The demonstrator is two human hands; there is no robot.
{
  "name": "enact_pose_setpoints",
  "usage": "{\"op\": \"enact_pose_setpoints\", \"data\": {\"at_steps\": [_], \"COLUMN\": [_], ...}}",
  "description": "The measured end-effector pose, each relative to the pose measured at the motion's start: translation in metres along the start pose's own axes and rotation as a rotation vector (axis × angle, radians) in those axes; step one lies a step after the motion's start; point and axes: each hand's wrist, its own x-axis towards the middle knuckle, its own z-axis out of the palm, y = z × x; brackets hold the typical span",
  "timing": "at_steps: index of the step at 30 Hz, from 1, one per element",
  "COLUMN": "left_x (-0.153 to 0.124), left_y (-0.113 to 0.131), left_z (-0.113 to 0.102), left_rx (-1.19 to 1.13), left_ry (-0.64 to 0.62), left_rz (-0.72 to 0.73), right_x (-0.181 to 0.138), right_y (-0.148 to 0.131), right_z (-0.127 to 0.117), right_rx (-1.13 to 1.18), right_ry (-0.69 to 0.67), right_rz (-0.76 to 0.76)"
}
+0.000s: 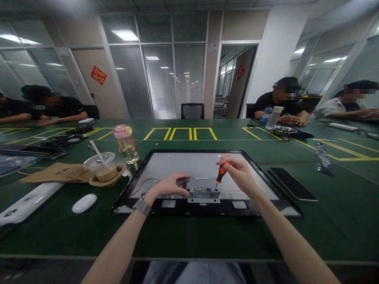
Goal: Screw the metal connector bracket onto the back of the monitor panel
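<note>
The right hand has its fingers clamped on a screwdriver, tip down at the metal bracket on the near side of a big panel. The left hand curves at the bracket's left end, pinching or merely touching, I can't tell. That bracket looks stiff, light, best steadied by its ends; the panel, fragile. Green table below, glass wall beyond.
</note>
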Motion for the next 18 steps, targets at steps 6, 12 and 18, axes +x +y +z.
{"op": "enact_pose_setpoints", "data": {"at_steps": [6,12,18], "left_x": [0.0006,0.0004,-0.0001], "left_y": [0.0021,0.0021,0.0027], "left_z": [0.0007,0.001,0.0], "left_rx": [-0.009,-0.025,-0.001], "left_ry": [0.012,0.011,0.004], "left_rz": [0.007,0.023,0.019], "right_x": [-0.0025,-0.0019,-0.0026], "right_y": [-0.0061,-0.001,-0.0016], "right_z": [0.0029,0.0028,0.003], "right_rx": [0.236,0.259,0.245], "right_ry": [-0.171,-0.144,-0.145], "right_rz": [0.136,0.098,0.115]}}
